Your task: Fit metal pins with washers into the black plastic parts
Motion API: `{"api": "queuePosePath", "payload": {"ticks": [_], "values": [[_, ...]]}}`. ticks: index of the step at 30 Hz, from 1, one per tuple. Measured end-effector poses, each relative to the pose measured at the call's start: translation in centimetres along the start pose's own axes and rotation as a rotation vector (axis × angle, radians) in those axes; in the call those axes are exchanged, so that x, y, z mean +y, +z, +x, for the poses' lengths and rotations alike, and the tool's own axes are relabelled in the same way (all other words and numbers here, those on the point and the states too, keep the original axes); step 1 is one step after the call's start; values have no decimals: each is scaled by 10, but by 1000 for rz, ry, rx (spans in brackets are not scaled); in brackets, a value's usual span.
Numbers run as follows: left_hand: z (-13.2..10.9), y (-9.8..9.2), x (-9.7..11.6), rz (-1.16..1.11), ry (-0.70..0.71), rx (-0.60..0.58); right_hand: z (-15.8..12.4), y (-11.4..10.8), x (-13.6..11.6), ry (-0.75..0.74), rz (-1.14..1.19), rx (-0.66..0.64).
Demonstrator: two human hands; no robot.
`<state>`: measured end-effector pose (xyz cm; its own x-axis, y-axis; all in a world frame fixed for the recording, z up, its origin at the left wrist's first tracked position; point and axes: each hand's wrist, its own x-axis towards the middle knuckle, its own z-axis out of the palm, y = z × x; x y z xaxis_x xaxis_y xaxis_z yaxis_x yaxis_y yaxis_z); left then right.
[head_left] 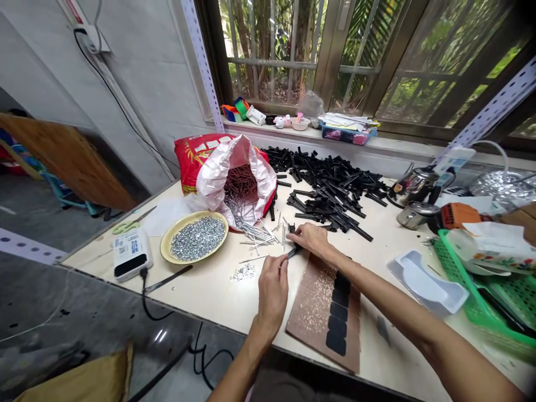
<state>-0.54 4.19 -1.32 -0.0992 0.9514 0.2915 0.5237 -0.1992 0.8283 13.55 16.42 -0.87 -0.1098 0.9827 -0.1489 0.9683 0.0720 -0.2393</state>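
My left hand (273, 282) is closed, its fingertips at the lower end of a slim black plastic piece (295, 251). Fingers bent and pressed together, my right hand (310, 239) pinches the same piece near its head, just above the left hand. Thin metal pins (283, 239) stand or lie right beside the right fingertips. Left of the hands are more loose pins (257, 233) and a small scatter of tiny metal bits (243, 272). Under my right forearm lies a brown board (307, 312) with black rounded-square pads (337, 328); the grip's exact contact is partly hidden.
A yellow dish (165, 248) holds many small metal pieces. Behind it an open red-and-white sack (213, 181) spills nails. Black plastic parts (335, 184) heap along the back. A white power bank (132, 251), a green basket (464, 285) and a clear tray (427, 279) flank the work area.
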Motion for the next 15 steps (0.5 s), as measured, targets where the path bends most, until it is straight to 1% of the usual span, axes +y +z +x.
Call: {"api": "queuePosePath", "payload": {"ticks": [3, 7, 11, 15], "values": [[19, 7, -3, 55, 29, 15, 4, 8, -4, 39, 24, 20], [32, 7, -11, 44, 3, 31, 8, 13, -3, 51, 57, 46], [46, 8, -18, -38, -82, 44, 5, 8, -1, 13, 122, 91], [66, 23, -24, -198, -209, -14, -4, 8, -2, -67, 200, 174]]}}
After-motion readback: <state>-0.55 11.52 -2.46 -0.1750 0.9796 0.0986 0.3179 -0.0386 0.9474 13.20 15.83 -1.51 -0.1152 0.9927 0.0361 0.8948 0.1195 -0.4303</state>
